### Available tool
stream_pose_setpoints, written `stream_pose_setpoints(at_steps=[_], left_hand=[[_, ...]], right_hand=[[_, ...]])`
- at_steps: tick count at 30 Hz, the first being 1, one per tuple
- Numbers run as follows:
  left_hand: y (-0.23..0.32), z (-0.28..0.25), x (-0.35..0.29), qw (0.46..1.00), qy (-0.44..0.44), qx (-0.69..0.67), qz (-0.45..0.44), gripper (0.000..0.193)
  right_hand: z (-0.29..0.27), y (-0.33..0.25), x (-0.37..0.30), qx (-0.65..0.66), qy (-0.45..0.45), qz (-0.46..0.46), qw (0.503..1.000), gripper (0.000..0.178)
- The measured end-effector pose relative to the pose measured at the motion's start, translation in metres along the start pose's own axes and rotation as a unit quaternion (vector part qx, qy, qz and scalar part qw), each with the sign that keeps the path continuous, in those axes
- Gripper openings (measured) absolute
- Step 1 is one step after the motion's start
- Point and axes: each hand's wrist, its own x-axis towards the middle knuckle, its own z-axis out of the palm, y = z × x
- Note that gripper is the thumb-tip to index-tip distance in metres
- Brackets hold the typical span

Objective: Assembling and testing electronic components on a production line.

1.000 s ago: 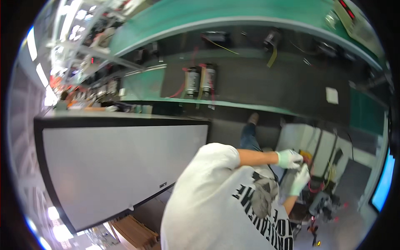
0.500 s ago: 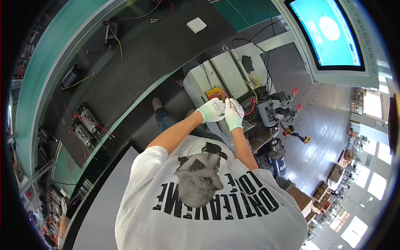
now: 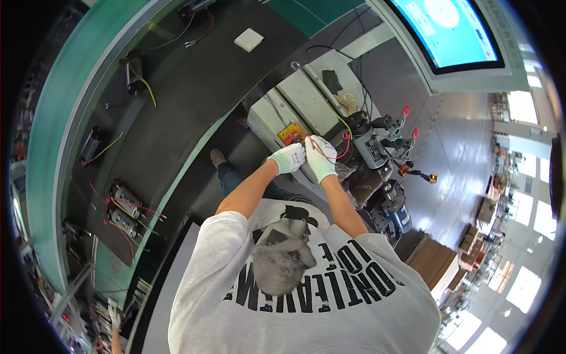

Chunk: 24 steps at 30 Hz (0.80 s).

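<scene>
My gloved right hand (image 3: pixel 322 158) is closed, with its fingers around a red wire (image 3: pixel 337 157) that loops over from a grey cylindrical motor (image 3: pixel 372 151). Right beside it, my gloved left hand (image 3: pixel 289 159) is closed too, its fingertips bunched near the right hand's. What the left fingers pinch is too small to tell. Just beyond both hands, a yellow and red block (image 3: pixel 292 133) sits on the light-grey machine housing (image 3: pixel 268 121). A yellow-green wire (image 3: pixel 342 120) runs to the motor as well.
Several motors with loose wires, such as this pair (image 3: pixel 125 206), lie on the dark bench belt (image 3: pixel 194 88) at left, with a white square piece (image 3: pixel 249 40). A lit screen (image 3: pixel 448 29) stands far right. Red-tipped clamps (image 3: pixel 407 121) flank the motor. Another person's gloved hand (image 3: pixel 114 314) shows lower left.
The whole view has shifted, moving bench and machine left in the picture. My left hand has drawn slightly away from the block, and my right hand still grips the red wire.
</scene>
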Motion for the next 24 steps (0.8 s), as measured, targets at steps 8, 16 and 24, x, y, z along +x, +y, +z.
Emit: stream_pose_setpoints(at_steps=[8, 16, 24], left_hand=[[-0.005, 0.009, -0.003, 0.994, -0.008, 0.028, 0.104, 0.027], [-0.027, -0.064, -0.033, 0.964, 0.021, -0.265, 0.017, 0.021], [-0.153, -0.097, -0.210, 0.844, 0.105, -0.370, -0.373, 0.018]], right_hand=[[0.005, -0.009, -0.002, -0.032, -0.154, 0.122, 0.980, 0.035], [-0.007, -0.047, -0.017, 0.064, -0.081, 0.185, 0.977, 0.039], [0.003, -0.116, -0.022, 0.246, -0.193, 0.289, 0.905, 0.045]])
